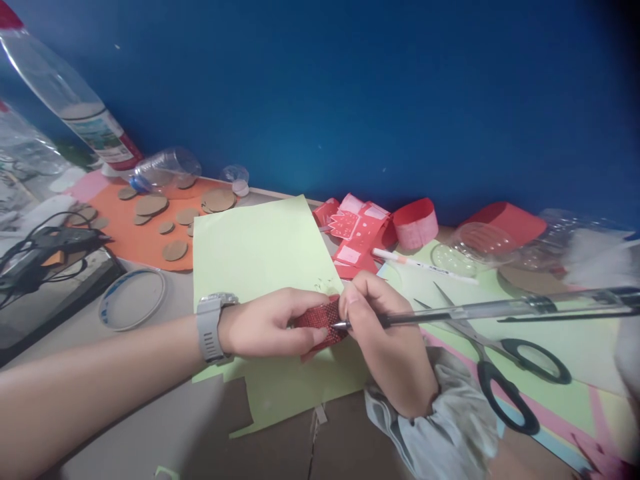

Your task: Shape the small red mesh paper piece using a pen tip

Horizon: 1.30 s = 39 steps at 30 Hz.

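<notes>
My left hand [280,327], with a grey watch [213,329] on the wrist, is closed on a small red-and-black checked piece [327,313]. Whether that piece is cloth or patterned paper I cannot tell. My right hand [380,333] grips a black pen [425,317] with a clear barrel. The pen slants away to the right edge, and its tip points at the checked piece beside my left thumb. Under both hands lies a sheet of light green paper [260,247] with a notch cut at its lower left.
Scissors [493,347] lie on coloured sheets at right, near a white marker [425,265]. Red paper pieces [360,233] sit against the blue wall [320,100]. Leftward are cardboard discs [175,251] on orange paper, a tape ring [132,327] and plastic bottles [95,120].
</notes>
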### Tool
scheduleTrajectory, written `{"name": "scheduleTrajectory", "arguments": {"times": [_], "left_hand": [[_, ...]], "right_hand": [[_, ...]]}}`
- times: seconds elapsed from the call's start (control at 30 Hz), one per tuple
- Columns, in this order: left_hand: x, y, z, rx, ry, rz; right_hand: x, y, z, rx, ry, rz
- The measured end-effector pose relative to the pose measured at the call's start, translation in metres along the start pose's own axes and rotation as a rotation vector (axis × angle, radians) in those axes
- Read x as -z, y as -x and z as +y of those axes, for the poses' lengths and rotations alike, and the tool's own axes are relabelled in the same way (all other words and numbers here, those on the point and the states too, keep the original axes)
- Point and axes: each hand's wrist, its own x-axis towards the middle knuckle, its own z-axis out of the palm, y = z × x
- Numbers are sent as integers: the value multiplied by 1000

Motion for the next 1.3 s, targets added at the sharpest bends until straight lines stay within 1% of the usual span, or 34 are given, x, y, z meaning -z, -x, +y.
{"name": "scheduleTrajectory", "arguments": {"times": [0.3,0.43,0.53,0.67,0.97,1.3], "left_hand": [[0,0,0,11,25,-4],[0,-1,0,14,31,-3],[0,-1,0,17,29,-4],[-1,0,0,13,21,0],[-1,0,0,7,12,-1],[0,1,0,13,-3,5]], "right_hand": [[0,-1,1,14,26,2],[0,-1,1,12,28,24],[1,-1,2,11,23,1],[1,0,3,18,14,13],[1,-1,2,26,4,-3],[-1,0,1,-13,-10,3]]}}
